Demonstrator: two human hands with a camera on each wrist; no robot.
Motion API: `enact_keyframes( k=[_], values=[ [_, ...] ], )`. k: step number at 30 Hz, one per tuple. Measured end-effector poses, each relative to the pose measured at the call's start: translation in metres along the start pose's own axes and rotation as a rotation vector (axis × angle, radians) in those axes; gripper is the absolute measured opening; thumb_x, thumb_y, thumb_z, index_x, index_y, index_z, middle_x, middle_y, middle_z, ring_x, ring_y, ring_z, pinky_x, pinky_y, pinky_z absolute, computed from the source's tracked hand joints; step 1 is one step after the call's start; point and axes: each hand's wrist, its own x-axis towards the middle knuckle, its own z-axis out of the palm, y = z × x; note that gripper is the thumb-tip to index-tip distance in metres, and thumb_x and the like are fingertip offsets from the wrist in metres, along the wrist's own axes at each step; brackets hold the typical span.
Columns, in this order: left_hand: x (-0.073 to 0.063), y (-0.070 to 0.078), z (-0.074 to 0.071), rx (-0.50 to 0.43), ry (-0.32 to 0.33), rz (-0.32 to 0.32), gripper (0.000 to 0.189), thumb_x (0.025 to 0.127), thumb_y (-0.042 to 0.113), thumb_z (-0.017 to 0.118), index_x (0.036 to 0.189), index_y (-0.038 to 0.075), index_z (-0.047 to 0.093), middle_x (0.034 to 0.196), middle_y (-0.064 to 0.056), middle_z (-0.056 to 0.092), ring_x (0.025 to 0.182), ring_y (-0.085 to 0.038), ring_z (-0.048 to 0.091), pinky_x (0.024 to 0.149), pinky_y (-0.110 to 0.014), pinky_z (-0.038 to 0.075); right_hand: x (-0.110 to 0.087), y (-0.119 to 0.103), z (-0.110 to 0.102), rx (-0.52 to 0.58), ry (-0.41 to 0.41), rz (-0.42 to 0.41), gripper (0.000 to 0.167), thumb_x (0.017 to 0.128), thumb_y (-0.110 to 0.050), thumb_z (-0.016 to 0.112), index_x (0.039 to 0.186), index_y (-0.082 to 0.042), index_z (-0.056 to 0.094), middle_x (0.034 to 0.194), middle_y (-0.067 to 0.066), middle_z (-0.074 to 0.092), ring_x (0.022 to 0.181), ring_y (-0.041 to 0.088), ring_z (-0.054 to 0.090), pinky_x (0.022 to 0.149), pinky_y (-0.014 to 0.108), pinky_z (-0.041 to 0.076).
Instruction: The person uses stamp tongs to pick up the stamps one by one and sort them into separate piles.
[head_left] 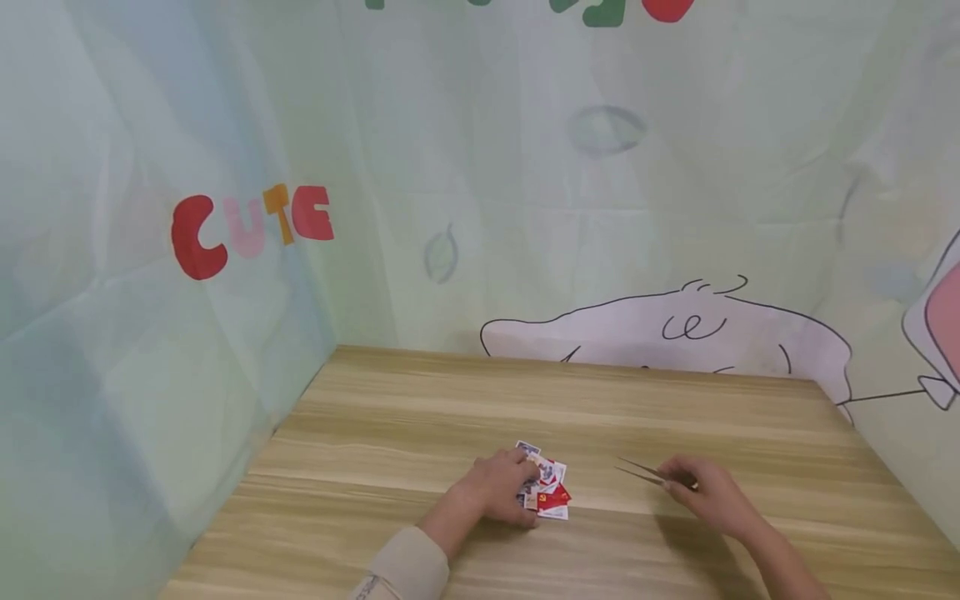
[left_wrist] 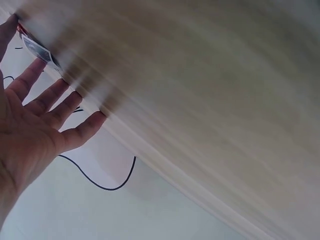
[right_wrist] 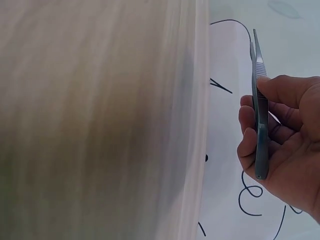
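A small overlapping pile of stamps (head_left: 552,498), some red and some with bluish pictures in white borders, lies on the wooden table. My left hand (head_left: 502,486) rests at the left side of this pile, its fingers spread and the fingertips down at the stamps and tabletop. In the left wrist view, one bluish stamp (left_wrist: 37,48) shows edge-on by the fingertips. To the right, my right hand (head_left: 708,492) holds metal tweezers (right_wrist: 261,115) between thumb and fingers above the table. The tweezers' two tips stand apart and point left toward the pile.
The wood-grain table (head_left: 420,400) meets a pale green printed cloth (head_left: 480,167) along its back and left edges. A cartoon drawing (head_left: 675,333) sits behind the far edge, and colourful letters (head_left: 198,237) are on the left side.
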Motion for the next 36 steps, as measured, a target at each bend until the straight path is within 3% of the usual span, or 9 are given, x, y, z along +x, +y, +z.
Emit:
enact_keyframes(
  k=[12,21,36],
  values=[
    [-0.002,-0.001,0.001,0.020,-0.001,-0.016,0.061,0.070,0.054,0.072,0.120,0.024,0.059,0.123,0.001,0.051,0.103,-0.020,0.047,0.080,-0.041,0.046,0.023,0.002,0.020,0.022,-0.074,-0.044,0.013,0.080,0.000,0.067,0.092,0.001,0.065,0.082,0.002,0.064,0.074,0.009,0.057,0.065,0.028,0.049],
    [-0.002,-0.001,0.002,0.014,0.002,-0.009,0.061,0.069,0.054,0.072,0.121,0.024,0.059,0.124,0.000,0.051,0.103,-0.020,0.047,0.080,-0.042,0.046,0.040,0.002,0.032,-0.035,-0.129,-0.056,0.012,0.080,0.000,0.065,0.091,-0.004,0.066,0.086,-0.003,0.063,0.080,0.014,0.058,0.070,0.033,0.049],
    [0.002,-0.001,0.001,0.015,-0.010,-0.004,0.061,0.068,0.054,0.073,0.119,0.024,0.060,0.121,0.000,0.051,0.101,-0.020,0.047,0.078,-0.040,0.046,0.061,-0.004,0.041,-0.022,-0.213,-0.097,0.008,0.077,-0.001,0.068,0.084,-0.004,0.066,0.082,-0.002,0.063,0.077,0.013,0.057,0.070,0.033,0.048]
  ],
)
